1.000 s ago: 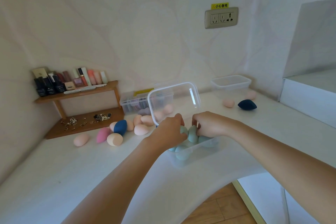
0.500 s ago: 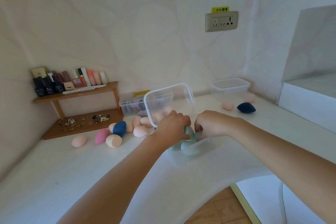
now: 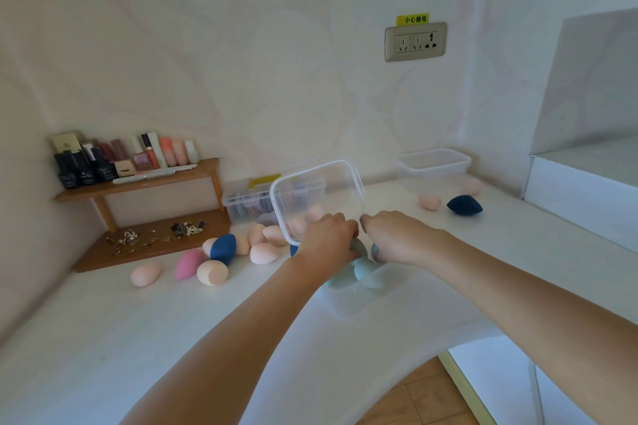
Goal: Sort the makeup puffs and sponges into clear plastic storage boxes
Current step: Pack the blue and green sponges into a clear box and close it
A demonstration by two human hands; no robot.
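A clear plastic box [image 3: 379,290] stands near the counter's front edge, filled with several teal sponges [image 3: 362,271]. My left hand [image 3: 328,238] grips the lower edge of the box's clear lid [image 3: 317,197], which is held up on edge just behind the box. Right beside it, my right hand [image 3: 397,236] has its fingers curled down onto a teal sponge [image 3: 375,250] at the back of the box. Loose peach, pink and navy sponges [image 3: 224,252] lie to the left. One navy sponge [image 3: 464,205] and two peach sponges [image 3: 429,201] lie at the right.
A second clear box [image 3: 433,162] sits at the back right, against the wall. A clear organiser [image 3: 248,203] stands behind the lid. A wooden shelf [image 3: 138,183] with cosmetics and small jewellery fills the left corner. A white cabinet [image 3: 583,197] rises at the right.
The lid has dropped lower and shifted left in my left hand, closer to the box. My right hand stays on the teal sponges.
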